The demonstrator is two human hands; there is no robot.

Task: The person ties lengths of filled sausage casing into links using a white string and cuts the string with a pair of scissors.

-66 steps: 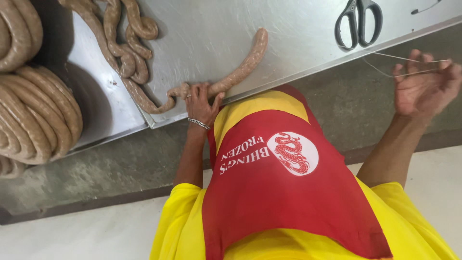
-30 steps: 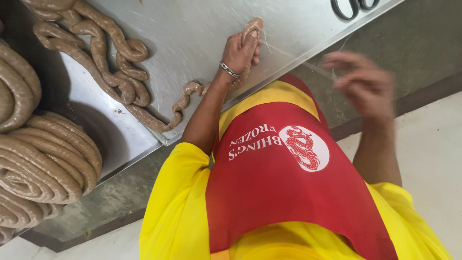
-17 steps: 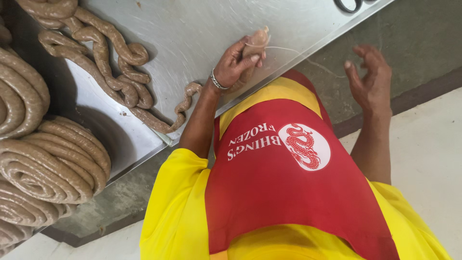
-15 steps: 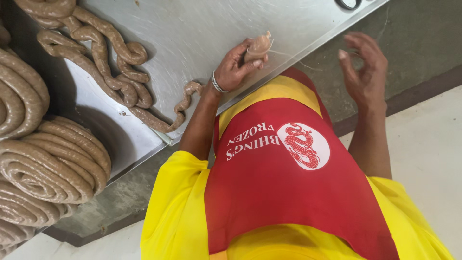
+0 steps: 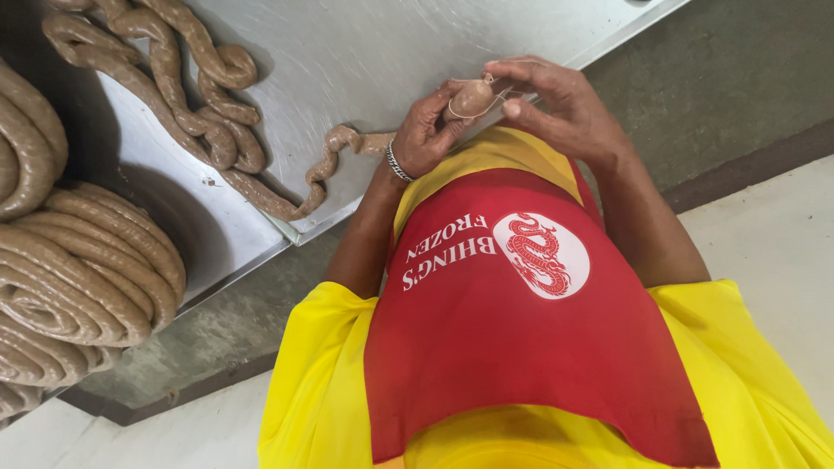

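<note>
Head view, looking straight down the person's front: both hands meet at upper centre of the frame, over the near edge of the steel surface (image 5: 365,61). Left hand (image 5: 426,130) is closed around the end of the sausage link (image 5: 472,97), pinching it between thumb and fingers; a bracelet shows at that wrist. Right hand (image 5: 556,104), which half a second ago was held apart and open at the right, has now come in and curls narrowly over the same sausage end, fingertips at the thin string (image 5: 495,102) that crosses it. Judgement: the string work on this link end is now under way with both hands engaged. The link trails left from the left hand to a tangle of tied sausages (image 5: 187,95) at upper left. Coiled untied sausage (image 5: 78,269) lies in a shadowed tray at far left, well apart from the hands. The surface edge runs diagonally just below the hands; bare metal lies open above them. Concrete wall and pale floor at right are free. Red apron (image 5: 521,321) over yellow shirt fills the lower frame.
</note>
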